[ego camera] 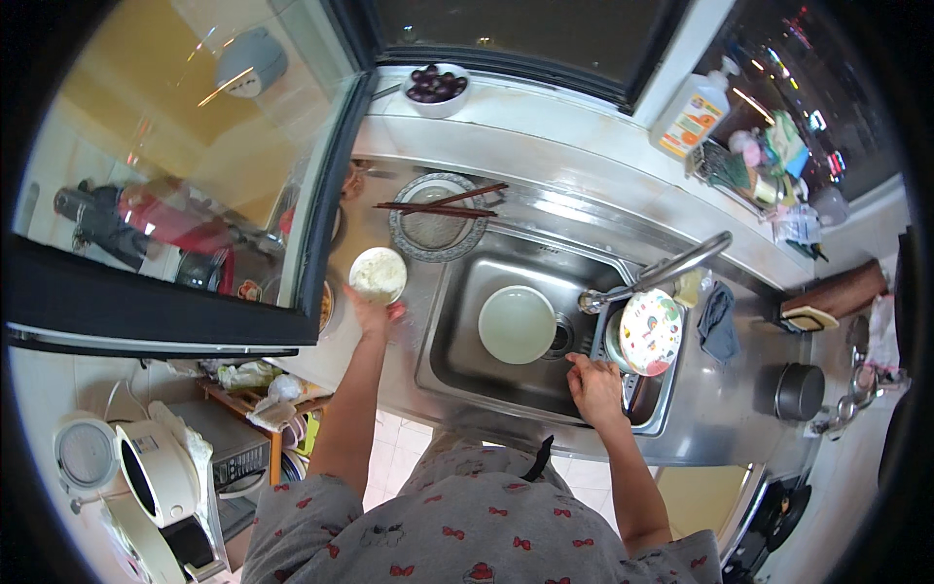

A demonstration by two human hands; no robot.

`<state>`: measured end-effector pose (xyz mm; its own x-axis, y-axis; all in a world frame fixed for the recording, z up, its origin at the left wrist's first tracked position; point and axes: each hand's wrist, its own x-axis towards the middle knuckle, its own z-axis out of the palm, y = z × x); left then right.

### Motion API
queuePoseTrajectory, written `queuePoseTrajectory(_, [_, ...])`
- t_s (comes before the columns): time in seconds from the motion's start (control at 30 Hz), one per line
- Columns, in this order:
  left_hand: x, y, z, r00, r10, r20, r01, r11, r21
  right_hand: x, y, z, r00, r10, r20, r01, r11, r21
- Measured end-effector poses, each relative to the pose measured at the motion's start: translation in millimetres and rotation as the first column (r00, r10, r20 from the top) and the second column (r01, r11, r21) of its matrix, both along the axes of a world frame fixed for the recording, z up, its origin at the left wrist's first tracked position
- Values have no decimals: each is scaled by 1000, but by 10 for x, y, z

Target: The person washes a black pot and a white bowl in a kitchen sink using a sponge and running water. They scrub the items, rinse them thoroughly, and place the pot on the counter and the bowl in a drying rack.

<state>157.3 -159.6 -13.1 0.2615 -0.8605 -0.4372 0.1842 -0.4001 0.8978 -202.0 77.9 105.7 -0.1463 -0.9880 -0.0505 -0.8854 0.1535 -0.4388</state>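
Note:
My left hand (370, 314) grips the lower rim of a small white bowl (378, 270) filled with a pale, crumbly food. The bowl is over the steel counter left of the sink; whether it rests there I cannot tell. My right hand (595, 387) is above the right part of the steel sink (467, 387), fingers loosely spread and nothing visible in them. Inside the basin a pale round bowl (516, 325) sits beside the drain (560, 336). Behind the left hand's bowl, brown chopsticks (438, 212) lie across a grey-rimmed plate (438, 244).
The faucet (686, 259) reaches over the basin. A patterned plate (651, 332) stands in the side compartment, with a grey cloth (718, 321) to its right. An open window sash (314, 219) juts in at left. A bowl of dark fruit (436, 91) and a pump bottle (692, 113) line the sill.

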Motion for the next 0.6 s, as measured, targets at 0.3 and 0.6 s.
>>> queuePoseTrajectory(0.3, [-278,167,501,992,-114,44,117,991,-60,-1047,751,-370,957,-259,-130,265,964,34])
queuePoseTrajectory(0.6, [-2012,-569,1918,803,-595,-21,582,791,-188,-2101,1214,-622,787,-579,-212,591,806,-6])
